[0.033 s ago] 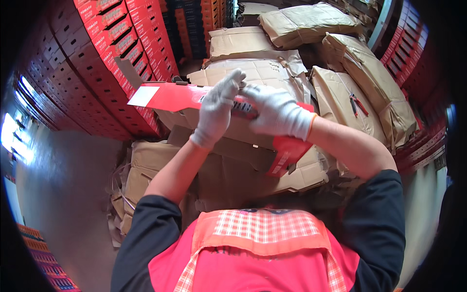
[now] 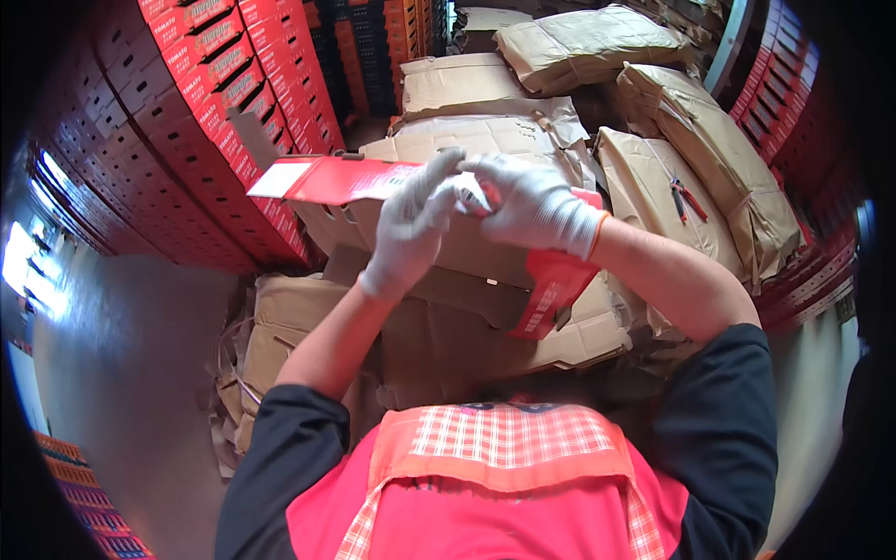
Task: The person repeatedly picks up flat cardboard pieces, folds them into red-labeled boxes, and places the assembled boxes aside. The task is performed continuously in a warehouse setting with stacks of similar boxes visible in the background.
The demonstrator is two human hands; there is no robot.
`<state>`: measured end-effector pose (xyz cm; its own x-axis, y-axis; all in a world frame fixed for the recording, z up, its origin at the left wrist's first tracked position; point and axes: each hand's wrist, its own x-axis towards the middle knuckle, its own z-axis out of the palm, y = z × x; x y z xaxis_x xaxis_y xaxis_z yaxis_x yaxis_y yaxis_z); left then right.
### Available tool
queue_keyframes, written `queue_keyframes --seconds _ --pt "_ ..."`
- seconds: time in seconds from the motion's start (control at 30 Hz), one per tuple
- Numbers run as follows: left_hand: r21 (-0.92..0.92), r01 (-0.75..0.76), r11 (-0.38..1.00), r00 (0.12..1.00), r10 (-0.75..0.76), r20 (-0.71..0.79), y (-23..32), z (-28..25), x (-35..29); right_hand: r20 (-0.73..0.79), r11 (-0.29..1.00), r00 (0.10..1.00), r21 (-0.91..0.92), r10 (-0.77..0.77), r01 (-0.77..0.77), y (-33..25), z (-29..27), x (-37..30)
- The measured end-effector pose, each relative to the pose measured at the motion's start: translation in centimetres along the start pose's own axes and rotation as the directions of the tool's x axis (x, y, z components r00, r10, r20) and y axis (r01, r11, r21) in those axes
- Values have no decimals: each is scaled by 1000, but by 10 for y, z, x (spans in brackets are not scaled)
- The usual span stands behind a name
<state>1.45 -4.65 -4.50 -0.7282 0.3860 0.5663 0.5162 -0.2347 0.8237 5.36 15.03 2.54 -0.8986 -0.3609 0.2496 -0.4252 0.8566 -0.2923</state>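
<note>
A partly folded cardboard box, with a red printed side panel (image 2: 345,180) and a brown inside (image 2: 448,303), lies open before me on flat cardboard. White knitted gloves cover both hands. My left hand (image 2: 411,224) is closed at the top edge of the far red panel, its thumb toward the middle. Close beside it, my right hand (image 2: 532,205) wraps over the same edge, fingers bent. Part of the panel's print shows between the two hands. Another red end flap (image 2: 555,289) hangs to the right, below my right wrist.
Tall stacks of red cartons (image 2: 219,84) rise at the left, with more red cartons (image 2: 775,84) at the far right. Paper-wrapped bundles (image 2: 588,47) lie beyond the box. Red-handled pliers (image 2: 689,201) rest on a wrapped bundle. Grey floor (image 2: 131,355) stretches along the left.
My left hand has turned from a flatter, upright pose, and its thumb now reaches toward my right hand. The box has shifted very slightly.
</note>
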Motion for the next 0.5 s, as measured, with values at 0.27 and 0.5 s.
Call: queue_keyframes --seconds 0.27,0.5 --pt "674 -367 641 912 107 396 42 -42 -155 99 535 876 758 472 -374 180 -4 -53" --pt "713 -514 477 840 111 531 43 32 -52 472 515 619 345 628 -785 163 171 -129"
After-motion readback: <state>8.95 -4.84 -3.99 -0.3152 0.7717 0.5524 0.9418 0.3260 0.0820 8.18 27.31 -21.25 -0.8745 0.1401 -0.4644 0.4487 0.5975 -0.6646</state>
